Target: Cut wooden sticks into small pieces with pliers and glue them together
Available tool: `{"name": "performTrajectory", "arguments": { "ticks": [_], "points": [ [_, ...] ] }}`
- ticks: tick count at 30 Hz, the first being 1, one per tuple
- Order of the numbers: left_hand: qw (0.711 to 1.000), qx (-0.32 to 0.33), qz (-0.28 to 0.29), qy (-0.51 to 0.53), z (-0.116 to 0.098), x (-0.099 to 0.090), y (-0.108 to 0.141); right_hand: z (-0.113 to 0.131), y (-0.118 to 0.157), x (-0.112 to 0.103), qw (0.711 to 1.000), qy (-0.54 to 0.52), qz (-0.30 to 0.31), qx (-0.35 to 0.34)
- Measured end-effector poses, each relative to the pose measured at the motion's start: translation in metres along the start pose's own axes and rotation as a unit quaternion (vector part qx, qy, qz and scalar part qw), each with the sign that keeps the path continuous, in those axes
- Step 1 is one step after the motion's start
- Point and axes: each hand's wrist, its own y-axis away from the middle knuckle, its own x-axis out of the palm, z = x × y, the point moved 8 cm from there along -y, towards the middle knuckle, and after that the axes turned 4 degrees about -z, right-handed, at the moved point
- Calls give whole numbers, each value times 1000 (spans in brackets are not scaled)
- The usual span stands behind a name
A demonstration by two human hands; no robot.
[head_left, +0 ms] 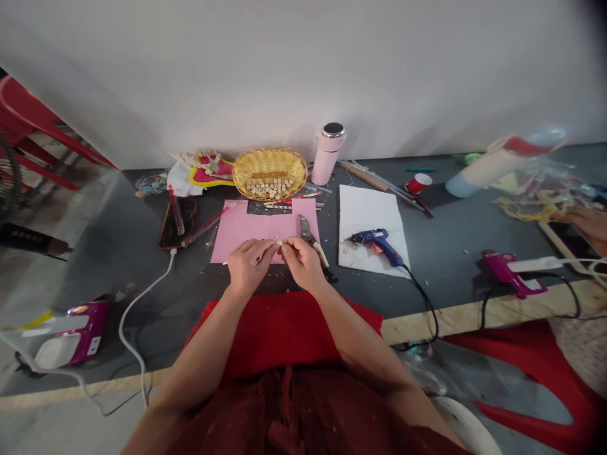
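My left hand (249,265) and my right hand (303,262) meet above the pink paper (232,227), fingers closed in a pinch. Between their fingertips is a small pale piece (279,243), too small to name exactly. A thin pale end shows at the outer side of my left hand; whether it belongs to that piece I cannot tell. Just beyond my right hand lie pruning shears (308,234), blades pointing away, partly hidden by the hand. Behind the paper a yellow woven basket (270,163) holds several small pale pieces (270,188).
A blue glue gun (379,241) lies on a white board (370,205) at right. Behind stands a pink flask (329,151). Leftward are a phone (165,230) on a white cable and a purple power strip (90,328). Another person's hand (588,224) is at far right.
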Motion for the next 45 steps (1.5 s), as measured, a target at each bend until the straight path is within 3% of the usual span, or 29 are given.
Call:
{"name": "performTrajectory", "arguments": {
  "ticks": [12, 24, 37, 45],
  "points": [
    [999, 22, 18, -36, -5, 2, 0, -1, -1, -4, 1000, 9, -9, 1],
    [1000, 14, -6, -16, -3, 0, 2, 4, 1, -3, 999, -17, -50, 13],
    [997, 44, -23, -54, -9, -2, 1, 0, 2, 3, 995, -85, -30, 34],
    [999, 19, -10, -25, -7, 0, 1, -3, 1, 3, 990, -122, -44, 55]
  ]
}}
